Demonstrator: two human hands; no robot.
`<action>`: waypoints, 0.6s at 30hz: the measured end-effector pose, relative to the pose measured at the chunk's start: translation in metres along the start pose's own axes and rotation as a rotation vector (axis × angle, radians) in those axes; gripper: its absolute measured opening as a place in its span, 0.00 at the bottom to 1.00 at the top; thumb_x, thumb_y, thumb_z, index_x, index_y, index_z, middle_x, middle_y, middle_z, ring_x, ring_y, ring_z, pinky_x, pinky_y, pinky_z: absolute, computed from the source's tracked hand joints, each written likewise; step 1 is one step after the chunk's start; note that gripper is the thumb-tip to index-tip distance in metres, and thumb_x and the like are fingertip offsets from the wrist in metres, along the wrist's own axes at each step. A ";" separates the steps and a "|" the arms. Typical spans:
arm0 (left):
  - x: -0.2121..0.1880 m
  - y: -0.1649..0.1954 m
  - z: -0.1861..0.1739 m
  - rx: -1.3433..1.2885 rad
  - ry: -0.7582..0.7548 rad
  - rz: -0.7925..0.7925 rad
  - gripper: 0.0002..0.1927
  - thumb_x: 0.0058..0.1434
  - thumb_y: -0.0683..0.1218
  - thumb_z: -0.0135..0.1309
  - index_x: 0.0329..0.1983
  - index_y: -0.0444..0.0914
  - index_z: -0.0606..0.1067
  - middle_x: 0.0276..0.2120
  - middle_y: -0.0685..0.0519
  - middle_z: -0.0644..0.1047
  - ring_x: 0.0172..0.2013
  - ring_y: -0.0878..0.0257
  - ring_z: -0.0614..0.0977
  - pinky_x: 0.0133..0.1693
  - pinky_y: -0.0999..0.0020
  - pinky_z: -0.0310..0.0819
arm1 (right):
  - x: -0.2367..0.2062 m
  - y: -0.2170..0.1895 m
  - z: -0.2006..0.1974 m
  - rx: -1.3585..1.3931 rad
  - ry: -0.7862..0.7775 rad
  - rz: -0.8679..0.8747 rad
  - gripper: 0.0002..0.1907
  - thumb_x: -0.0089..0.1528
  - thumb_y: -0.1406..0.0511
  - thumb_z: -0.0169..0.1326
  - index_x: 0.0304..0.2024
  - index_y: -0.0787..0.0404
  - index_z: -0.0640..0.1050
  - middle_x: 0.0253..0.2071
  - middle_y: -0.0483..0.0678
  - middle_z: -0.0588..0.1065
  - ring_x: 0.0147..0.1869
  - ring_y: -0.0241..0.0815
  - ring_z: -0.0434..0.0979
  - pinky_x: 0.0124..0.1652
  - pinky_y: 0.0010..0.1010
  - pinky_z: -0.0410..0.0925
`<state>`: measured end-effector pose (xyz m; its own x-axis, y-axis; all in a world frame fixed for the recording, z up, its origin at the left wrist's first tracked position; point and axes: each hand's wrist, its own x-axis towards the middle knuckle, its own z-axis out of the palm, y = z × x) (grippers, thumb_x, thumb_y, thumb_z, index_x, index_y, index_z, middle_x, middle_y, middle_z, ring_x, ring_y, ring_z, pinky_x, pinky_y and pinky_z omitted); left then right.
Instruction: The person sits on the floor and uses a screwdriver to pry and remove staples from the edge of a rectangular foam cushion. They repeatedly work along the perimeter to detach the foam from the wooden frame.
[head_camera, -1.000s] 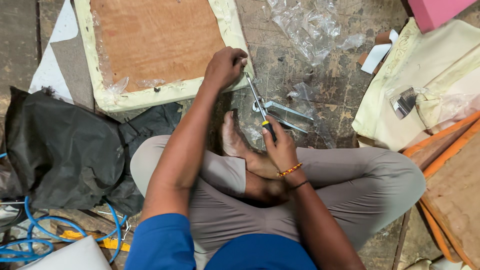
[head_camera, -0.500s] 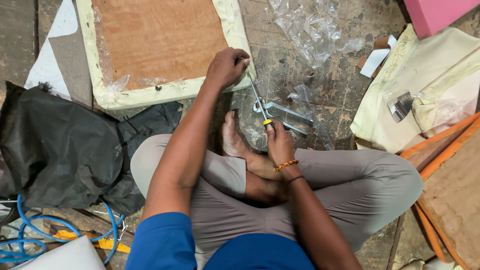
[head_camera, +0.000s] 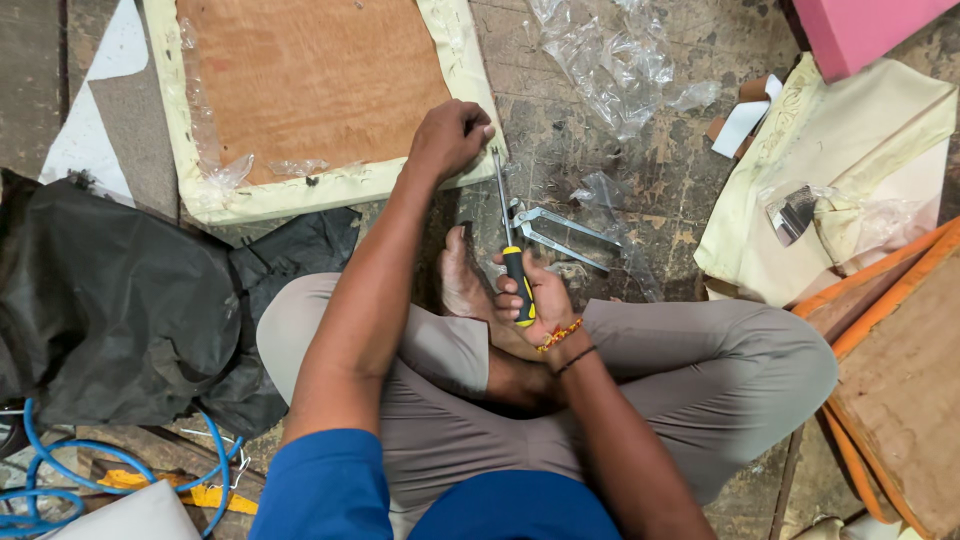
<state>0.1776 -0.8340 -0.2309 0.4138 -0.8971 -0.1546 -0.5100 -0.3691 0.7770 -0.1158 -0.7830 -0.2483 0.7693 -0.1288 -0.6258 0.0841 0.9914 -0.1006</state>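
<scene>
Screwdriver tip set at the corner of a cushioned seat panel on the floor.

The right hand (head_camera: 535, 295) has its fingers (head_camera: 508, 300) wrapped tight around the black and yellow handle of a screwdriver (head_camera: 508, 235), whose thin shaft slants up and away to the left hand (head_camera: 450, 135). That hand's fingers are curled shut over the near corner of the seat panel (head_camera: 310, 90), pressing on its cream fabric edge, with the shaft's tip just beside them. Just right of the shaft, metal pliers (head_camera: 555, 232) lie on the floor (head_camera: 660, 190). Beyond them lies crumpled clear plastic (head_camera: 620, 60); left of the arm, black cloth (head_camera: 120, 300).
</scene>
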 end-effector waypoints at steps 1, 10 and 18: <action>0.000 -0.001 0.001 -0.002 0.015 0.014 0.12 0.60 0.52 0.59 0.38 0.40 0.83 0.35 0.44 0.81 0.39 0.49 0.83 0.44 0.56 0.76 | 0.004 0.002 -0.001 -0.198 0.125 -0.098 0.20 0.72 0.50 0.41 0.53 0.58 0.69 0.30 0.45 0.71 0.24 0.37 0.69 0.23 0.28 0.63; 0.005 -0.013 0.011 0.016 0.060 0.079 0.13 0.64 0.52 0.57 0.40 0.39 0.82 0.36 0.41 0.80 0.41 0.45 0.81 0.45 0.52 0.74 | 0.009 -0.004 -0.001 -0.185 0.056 -0.050 0.27 0.71 0.46 0.41 0.50 0.63 0.73 0.27 0.44 0.69 0.24 0.36 0.68 0.26 0.29 0.65; 0.003 -0.020 0.009 -0.007 0.051 0.063 0.11 0.64 0.49 0.56 0.40 0.37 0.81 0.39 0.40 0.80 0.42 0.44 0.81 0.46 0.53 0.74 | -0.010 0.015 0.017 -0.148 0.120 -0.036 0.28 0.70 0.43 0.40 0.49 0.60 0.72 0.28 0.44 0.68 0.26 0.38 0.68 0.28 0.31 0.67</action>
<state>0.1824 -0.8317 -0.2519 0.4191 -0.9049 -0.0744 -0.5311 -0.3107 0.7883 -0.1117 -0.7664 -0.2309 0.6859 -0.1750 -0.7064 0.0092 0.9727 -0.2320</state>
